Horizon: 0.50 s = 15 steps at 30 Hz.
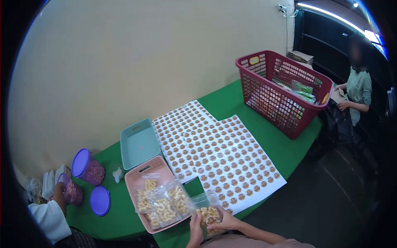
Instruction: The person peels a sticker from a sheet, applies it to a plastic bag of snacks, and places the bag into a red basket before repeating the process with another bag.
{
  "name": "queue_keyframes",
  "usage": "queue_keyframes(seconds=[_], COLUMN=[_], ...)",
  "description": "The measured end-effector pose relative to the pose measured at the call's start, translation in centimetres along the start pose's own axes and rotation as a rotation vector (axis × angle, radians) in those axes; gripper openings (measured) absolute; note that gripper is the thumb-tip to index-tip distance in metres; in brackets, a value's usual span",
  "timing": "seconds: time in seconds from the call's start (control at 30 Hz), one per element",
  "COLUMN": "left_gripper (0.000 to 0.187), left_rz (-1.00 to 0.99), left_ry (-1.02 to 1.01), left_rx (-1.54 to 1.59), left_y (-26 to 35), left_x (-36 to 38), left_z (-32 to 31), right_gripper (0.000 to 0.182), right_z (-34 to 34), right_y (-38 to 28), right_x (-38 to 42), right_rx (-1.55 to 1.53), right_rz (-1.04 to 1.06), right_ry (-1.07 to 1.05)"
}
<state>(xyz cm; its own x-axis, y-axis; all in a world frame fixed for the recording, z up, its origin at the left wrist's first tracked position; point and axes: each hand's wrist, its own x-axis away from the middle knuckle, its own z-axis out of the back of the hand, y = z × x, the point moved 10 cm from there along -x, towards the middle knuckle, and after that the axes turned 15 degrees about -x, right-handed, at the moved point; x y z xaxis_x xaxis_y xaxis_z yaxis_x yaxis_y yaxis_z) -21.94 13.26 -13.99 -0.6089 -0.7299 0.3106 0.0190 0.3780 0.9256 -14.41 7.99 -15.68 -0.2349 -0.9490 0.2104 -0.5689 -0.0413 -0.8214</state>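
Note:
Near the table's front edge I hold a clear plastic snack bag (209, 213) with curled pale-yellow pieces inside. A round brown label shows low on its front. My left hand (196, 230) grips the bag's left side. My right hand (227, 222) wraps round its right side, the thumb lying on the front by the label. Just left of the bag, a pink basket (131, 187) contains several similar snack bags (163, 208). Beyond my right hand lie white sheets (231, 155) printed with rows of round brown labels.
A teal tray (140, 144) adjoins the pink basket. Purple-lidded tubs (87, 167) and a loose purple lid (100, 201) are left, where a co-worker's hand (59, 191) touches one tub. A maroon laundry basket (269, 97) holds packets at far right; another person (359, 89) stands behind it.

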Motion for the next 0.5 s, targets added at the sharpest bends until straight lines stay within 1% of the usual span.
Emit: queue_keyframes(seconds=[0.03,0.07,0.1,0.13,0.17,0.23,0.27,0.33,0.37,0.4,0.47,0.5], left_gripper=[0.033,0.032,0.034,0.034,0.033,0.034,0.034,0.032,0.032,0.032,0.033,0.033], left_rz=[-0.034,-0.076,-0.102,-0.109,-0.106,-0.124,-0.132,-0.044,-0.061,-0.056,-0.092,-0.125], left_ry=[-0.012,-0.026,-0.073,-0.094,-0.135,-0.183,-0.208,-0.349,-0.381,-0.401,-0.454,-0.473], left_rx=[-0.058,-0.117,-0.226,-0.233,-0.288,-0.434,-0.432,-0.307,-0.332,-0.335,-0.406,-0.44], left_y=[0.1,0.2,-0.2,-0.8,-1.6,-2.5,-2.9,-3.7,-3.6,-3.8,-4.1,-4.3], left_x=[-0.1,-0.5,-1.0,-1.2,-1.3,-1.2,-1.0,0.6,1.4,2.0,3.5,4.2], left_z=[-0.5,-1.1,-1.8,-2.5,-3.5,-6.2,-7.8,-12.5,-14.4,-16.1,-19.4,-20.9], right_gripper=[0.082,0.082,0.08,0.078,0.078,0.071,0.071,0.055,0.044,0.044,0.045,0.045], right_z=[-0.1,0.9,1.8,2.7,3.6,5.1,6.2,9.0,10.0,11.2,12.5,13.1], right_y=[-1.2,-1.0,-1.3,-1.9,-2.3,-4.2,-4.8,-6.6,-7.8,-8.3,-9.1,-9.4], right_x=[1.2,1.7,2.2,2.8,3.6,5.8,6.8,9.7,11.6,13.2,16.4,17.9], right_rx=[-0.052,-0.055,0.024,0.105,0.106,-0.199,-0.193,-0.198,-0.187,-0.154,-0.261,-0.264], right_rz=[-0.015,-0.002,0.057,0.117,0.137,0.11,0.13,0.223,0.281,0.317,0.33,0.339], right_ry=[0.02,0.031,0.041,0.054,0.069,0.167,0.184,0.294,0.347,0.386,0.398,0.411])
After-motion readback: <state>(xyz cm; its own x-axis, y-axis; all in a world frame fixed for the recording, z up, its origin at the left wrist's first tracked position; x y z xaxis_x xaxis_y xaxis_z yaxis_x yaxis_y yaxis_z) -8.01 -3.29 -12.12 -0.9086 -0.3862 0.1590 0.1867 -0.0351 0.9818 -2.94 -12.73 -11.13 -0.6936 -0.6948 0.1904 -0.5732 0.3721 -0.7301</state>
